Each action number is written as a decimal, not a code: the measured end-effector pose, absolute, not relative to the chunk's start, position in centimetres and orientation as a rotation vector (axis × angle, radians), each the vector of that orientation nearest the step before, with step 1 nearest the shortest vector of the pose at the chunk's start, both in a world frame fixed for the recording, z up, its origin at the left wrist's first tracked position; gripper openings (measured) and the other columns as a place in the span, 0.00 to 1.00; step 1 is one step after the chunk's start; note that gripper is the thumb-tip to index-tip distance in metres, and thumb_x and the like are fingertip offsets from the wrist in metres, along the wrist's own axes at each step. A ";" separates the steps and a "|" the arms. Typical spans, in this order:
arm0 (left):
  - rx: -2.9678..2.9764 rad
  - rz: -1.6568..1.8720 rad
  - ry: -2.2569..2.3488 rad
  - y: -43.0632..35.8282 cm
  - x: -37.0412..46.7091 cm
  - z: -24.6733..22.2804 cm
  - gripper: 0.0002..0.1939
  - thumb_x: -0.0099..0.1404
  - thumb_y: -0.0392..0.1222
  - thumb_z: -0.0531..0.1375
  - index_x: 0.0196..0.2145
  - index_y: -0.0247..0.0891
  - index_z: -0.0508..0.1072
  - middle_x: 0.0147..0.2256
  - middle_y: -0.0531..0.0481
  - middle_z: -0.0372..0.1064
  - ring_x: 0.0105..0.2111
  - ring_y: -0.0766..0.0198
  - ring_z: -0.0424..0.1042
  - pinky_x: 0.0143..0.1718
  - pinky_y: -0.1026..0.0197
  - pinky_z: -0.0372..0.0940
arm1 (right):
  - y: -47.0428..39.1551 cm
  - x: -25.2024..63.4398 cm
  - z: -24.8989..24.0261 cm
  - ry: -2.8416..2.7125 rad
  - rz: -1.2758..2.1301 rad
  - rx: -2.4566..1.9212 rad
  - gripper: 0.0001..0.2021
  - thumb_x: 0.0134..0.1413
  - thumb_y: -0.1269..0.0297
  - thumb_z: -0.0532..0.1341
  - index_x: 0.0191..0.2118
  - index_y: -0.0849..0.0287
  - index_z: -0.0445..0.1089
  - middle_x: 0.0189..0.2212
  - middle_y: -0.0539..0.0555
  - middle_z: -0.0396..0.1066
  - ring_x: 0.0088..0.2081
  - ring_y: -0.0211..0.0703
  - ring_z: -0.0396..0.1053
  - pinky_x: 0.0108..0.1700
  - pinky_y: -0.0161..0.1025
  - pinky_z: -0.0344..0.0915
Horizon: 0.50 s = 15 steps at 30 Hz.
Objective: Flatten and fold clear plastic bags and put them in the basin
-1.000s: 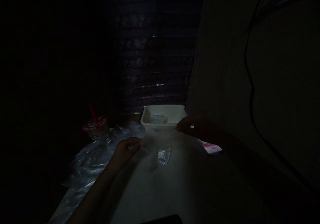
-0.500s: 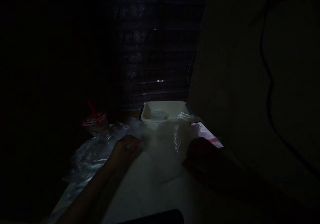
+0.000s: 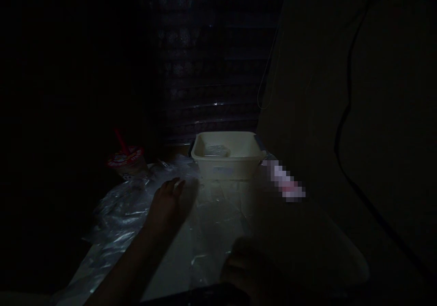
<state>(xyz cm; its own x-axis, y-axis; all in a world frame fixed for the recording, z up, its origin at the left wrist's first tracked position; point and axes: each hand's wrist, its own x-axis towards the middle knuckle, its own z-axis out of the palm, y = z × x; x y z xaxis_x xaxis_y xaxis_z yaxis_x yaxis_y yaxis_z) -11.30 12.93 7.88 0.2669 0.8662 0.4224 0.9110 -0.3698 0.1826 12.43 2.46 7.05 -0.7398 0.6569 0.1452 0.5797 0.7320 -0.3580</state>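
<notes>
The scene is very dark. My left hand (image 3: 167,206) is over the left part of the white table, beside a heap of clear plastic bags (image 3: 123,215). Its fingers are curled together, and what they hold, if anything, is too dark to make out. Close to the table's front edge, my right hand (image 3: 244,265) is in deep shadow with its fingers bent at the side of a clear plastic bag (image 3: 218,219). That bag lies spread out between my hands, in front of a pale plastic tub (image 3: 227,167).
Inside the tub lies a small clear plastic packet (image 3: 215,150). A lidded cup with a red straw (image 3: 126,155) stands at the left. A phone-like lit screen (image 3: 287,183), blurred, is right of the tub. Behind is a slatted blind (image 3: 211,69); a dark cable (image 3: 348,92) hangs at right.
My right hand has come down and toward me from beside the lit screen. The plastic that was raised before the tub now lies flat. The crumpled plastic at the tub's right no longer shows.
</notes>
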 end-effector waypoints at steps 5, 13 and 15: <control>-2.526 -0.798 -1.639 6.5 -7.1 5.8 0.24 0.59 0.35 0.41 0.54 0.36 0.49 0.52 0.45 0.54 0.50 0.62 0.55 0.45 0.59 0.59 | 2.4 13.5 5.8 -2.458 0.091 -1.215 0.17 0.54 0.64 0.46 0.49 0.58 0.59 0.49 0.53 0.61 0.51 0.41 0.55 0.48 0.38 0.58; -2.470 -0.455 -1.394 2.2 -3.2 1.9 0.32 0.59 0.48 0.46 0.56 0.27 0.44 0.53 0.34 0.49 0.53 0.50 0.48 0.45 0.48 0.57 | 4.0 16.4 3.1 -2.623 -0.352 -1.324 0.22 0.51 0.58 0.50 0.52 0.58 0.54 0.53 0.58 0.53 0.53 0.50 0.50 0.49 0.50 0.54; -2.448 -0.406 -1.363 2.3 -3.5 2.4 0.31 0.59 0.49 0.47 0.55 0.25 0.47 0.52 0.33 0.51 0.52 0.49 0.50 0.45 0.49 0.58 | 4.5 17.5 3.4 -2.592 -0.381 -1.412 0.17 0.52 0.60 0.51 0.49 0.56 0.58 0.50 0.56 0.56 0.49 0.48 0.56 0.47 0.50 0.55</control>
<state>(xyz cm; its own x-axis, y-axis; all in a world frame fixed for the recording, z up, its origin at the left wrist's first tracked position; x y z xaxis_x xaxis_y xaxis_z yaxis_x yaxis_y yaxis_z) -3.55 2.27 2.42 0.5074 0.7690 0.3887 0.8564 -0.4998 -0.1292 17.53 4.53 3.41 -0.5393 0.7996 0.2641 0.8418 0.5205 0.1432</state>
